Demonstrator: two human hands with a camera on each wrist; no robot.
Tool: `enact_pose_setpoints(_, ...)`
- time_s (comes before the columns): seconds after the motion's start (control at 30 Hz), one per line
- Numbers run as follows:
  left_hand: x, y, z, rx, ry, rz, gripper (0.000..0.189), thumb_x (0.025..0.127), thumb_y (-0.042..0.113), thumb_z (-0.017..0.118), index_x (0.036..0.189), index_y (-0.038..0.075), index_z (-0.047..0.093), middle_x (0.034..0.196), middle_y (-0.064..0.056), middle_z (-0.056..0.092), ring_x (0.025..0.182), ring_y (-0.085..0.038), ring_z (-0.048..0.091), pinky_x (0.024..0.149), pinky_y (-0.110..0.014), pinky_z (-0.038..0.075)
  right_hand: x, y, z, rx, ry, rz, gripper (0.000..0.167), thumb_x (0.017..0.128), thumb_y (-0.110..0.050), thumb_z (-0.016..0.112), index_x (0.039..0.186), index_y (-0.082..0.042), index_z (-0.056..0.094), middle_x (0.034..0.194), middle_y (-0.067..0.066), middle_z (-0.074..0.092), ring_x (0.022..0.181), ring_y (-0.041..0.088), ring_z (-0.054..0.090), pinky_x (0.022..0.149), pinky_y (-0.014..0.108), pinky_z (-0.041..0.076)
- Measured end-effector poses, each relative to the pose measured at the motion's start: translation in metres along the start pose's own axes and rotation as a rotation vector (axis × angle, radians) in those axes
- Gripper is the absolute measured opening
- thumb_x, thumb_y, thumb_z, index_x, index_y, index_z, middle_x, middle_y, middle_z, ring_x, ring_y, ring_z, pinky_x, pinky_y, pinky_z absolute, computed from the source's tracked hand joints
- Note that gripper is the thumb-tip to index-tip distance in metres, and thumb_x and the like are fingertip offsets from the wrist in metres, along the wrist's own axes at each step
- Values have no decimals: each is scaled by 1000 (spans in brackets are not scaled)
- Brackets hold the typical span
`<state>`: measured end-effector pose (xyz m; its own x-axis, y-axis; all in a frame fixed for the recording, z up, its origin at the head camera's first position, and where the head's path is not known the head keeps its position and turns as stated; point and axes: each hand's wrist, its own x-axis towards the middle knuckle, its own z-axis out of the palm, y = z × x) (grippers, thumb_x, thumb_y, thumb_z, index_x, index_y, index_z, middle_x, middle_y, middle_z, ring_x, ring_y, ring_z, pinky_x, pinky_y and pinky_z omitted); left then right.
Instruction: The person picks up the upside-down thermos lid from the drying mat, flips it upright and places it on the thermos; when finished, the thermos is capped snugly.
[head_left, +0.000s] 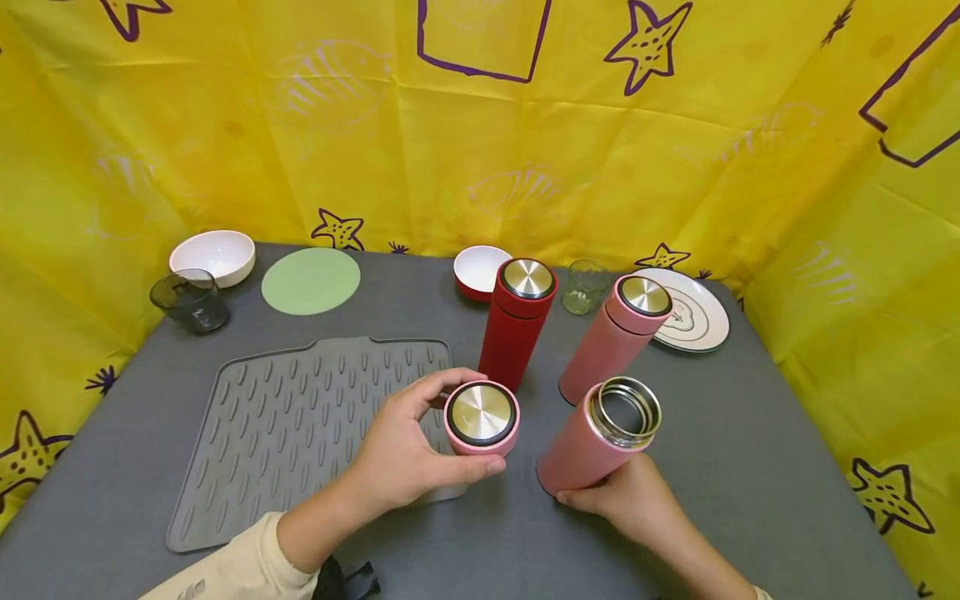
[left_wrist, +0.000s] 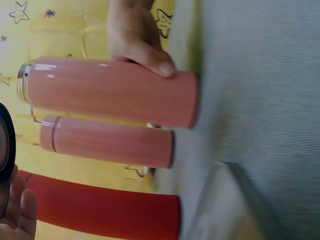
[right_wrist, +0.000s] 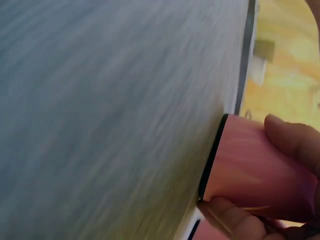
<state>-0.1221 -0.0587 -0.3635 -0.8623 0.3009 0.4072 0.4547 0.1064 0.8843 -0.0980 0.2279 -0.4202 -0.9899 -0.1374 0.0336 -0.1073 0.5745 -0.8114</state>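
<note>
My left hand pinches a pink flask lid with a brushed steel top between thumb and fingers. The lid is off its flask, held left of it; in the left wrist view, the lid's dark underside rim shows at the edge. My right hand grips the lower part of the uncapped pink thermos flask, its steel mouth bare. In the right wrist view, the base of this flask is right at the table. Behind stand a capped pink flask and a capped red flask.
A grey ribbed drying mat lies at left. Along the back are a white bowl, dark glass, green round mat, red-white bowl, clear glass and white plate. Yellow cloth encloses the grey table.
</note>
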Motion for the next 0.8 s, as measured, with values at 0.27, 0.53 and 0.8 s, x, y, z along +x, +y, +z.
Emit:
enact_pose_setpoints(0.27, 31, 28, 13, -32, 14, 87, 68, 62, 23, 94, 123, 22, 63, 108, 8, 66, 99, -15, 60, 82, -34, 50, 8, -12, 21, 23, -39, -71, 61, 57, -9, 95, 110, -18, 65, 96, -12, 68, 86, 10, 63, 80, 31, 52)
enact_pose_setpoints(0.53, 56, 46, 37, -144, -45, 154, 66, 63, 16, 94, 122, 15, 64, 109, 3, 62, 97, -15, 59, 76, -32, 55, 13, -18, 28, -16, -38, -34, 59, 58, -14, 94, 109, -19, 66, 92, -13, 67, 84, 8, 62, 78, 31, 51)
enact_pose_setpoints(0.8, 62, 42, 50, 37, -48, 208, 68, 62, 28, 94, 122, 16, 64, 108, 14, 64, 98, -8, 55, 78, -26, 51, 16, -17, 30, 3, -54, -80, 62, 57, -8, 93, 111, -16, 64, 96, -13, 67, 87, 8, 62, 80, 31, 51)
